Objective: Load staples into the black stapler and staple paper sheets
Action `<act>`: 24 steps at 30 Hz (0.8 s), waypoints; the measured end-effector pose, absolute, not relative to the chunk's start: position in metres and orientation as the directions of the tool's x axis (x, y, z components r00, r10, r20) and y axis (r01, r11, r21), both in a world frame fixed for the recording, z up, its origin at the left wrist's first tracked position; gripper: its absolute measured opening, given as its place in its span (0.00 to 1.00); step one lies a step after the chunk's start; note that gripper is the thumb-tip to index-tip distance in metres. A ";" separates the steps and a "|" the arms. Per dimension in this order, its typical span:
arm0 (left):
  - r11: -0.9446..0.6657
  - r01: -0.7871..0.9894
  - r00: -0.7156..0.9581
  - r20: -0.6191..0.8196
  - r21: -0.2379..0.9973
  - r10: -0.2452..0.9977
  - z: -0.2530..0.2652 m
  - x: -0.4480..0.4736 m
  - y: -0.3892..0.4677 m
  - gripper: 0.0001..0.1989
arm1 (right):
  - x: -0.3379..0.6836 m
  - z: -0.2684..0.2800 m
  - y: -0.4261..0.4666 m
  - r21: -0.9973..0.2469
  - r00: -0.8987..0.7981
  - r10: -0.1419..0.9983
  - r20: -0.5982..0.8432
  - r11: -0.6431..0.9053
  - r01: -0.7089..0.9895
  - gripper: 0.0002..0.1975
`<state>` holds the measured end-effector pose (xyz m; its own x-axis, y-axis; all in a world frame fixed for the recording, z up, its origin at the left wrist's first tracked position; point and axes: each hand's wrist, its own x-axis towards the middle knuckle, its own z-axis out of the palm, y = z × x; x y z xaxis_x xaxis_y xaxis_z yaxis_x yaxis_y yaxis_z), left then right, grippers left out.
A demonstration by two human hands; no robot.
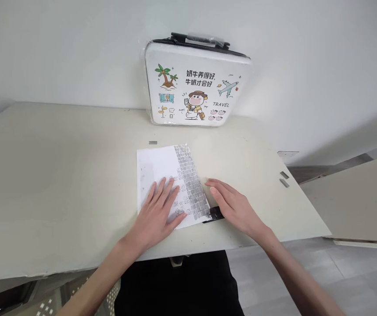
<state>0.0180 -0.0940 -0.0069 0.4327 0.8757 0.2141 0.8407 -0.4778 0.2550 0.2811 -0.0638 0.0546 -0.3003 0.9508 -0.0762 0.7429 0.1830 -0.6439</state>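
A white sheet of paper (162,162) lies on the table, with printed text and a dense band of grey, staple-like marks (191,184) along its right side. My left hand (158,206) rests flat on the paper with spread fingers. A black stapler (217,213) sits at the sheet's lower right corner, its front end at the paper's edge. Over the stapler's rear is my right hand (236,208), fingers stretched forward rather than wrapped round it. That hand hides the back of the stapler, so I cannot tell how firmly the palm presses.
A white cartoon-printed case (175,55) with a black handle stands against the wall at the back of the pale table (59,175). One grey staple strip (153,142) lies behind the paper. Two more strips (284,183) are near the table's right edge.
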 end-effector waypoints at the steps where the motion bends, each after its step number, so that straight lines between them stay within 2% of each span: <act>1: -0.478 0.841 0.433 0.217 0.252 0.875 -0.007 0.018 -0.094 0.38 | 0.281 0.055 -0.064 -0.639 -0.298 0.951 -0.080 0.181 0.747 0.26; 24: -0.486 0.840 0.432 0.243 0.243 0.868 -0.010 0.015 -0.095 0.34 | 0.281 0.052 -0.064 -0.625 -0.261 0.962 -0.085 0.152 0.766 0.24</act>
